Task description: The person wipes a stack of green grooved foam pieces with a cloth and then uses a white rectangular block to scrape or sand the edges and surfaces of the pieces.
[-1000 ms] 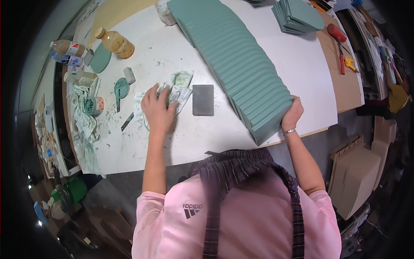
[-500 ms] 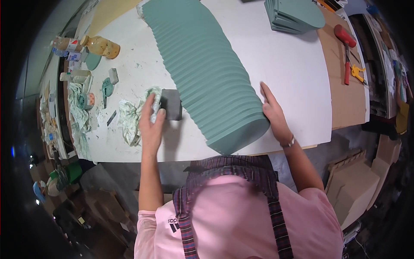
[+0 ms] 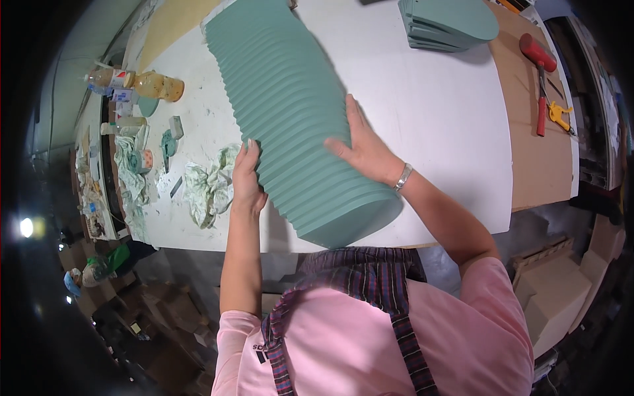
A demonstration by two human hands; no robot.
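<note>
A long fanned stack of green round-ended sheets (image 3: pixel 290 112) slants across the white table, its near end toward me at the table's front edge. My left hand (image 3: pixel 248 181) presses along its left stepped edge, fingers together and thumb tucked low. On the other side my right hand (image 3: pixel 370 150) grips the right edge, its thumb lying over the top sheets and its fingers running along the side. A crumpled, green-stained cloth (image 3: pixel 206 191) lies just left of my left hand. The undersides of both palms are hidden.
Farther left are a grey block (image 3: pixel 176 127), a green-smeared tool (image 3: pixel 168 146), a jar of amber liquid (image 3: pixel 158 86) and bottles. Another stack of green sheets (image 3: pixel 449 25) sits at the back right. A red mallet (image 3: pixel 540 59) and a yellow-handled tool (image 3: pixel 560 117) lie on brown board.
My right hand has come left onto the stack, and my left hand has left the cloth for its edge. The stack has shifted left. The dark grey square block no longer shows.
</note>
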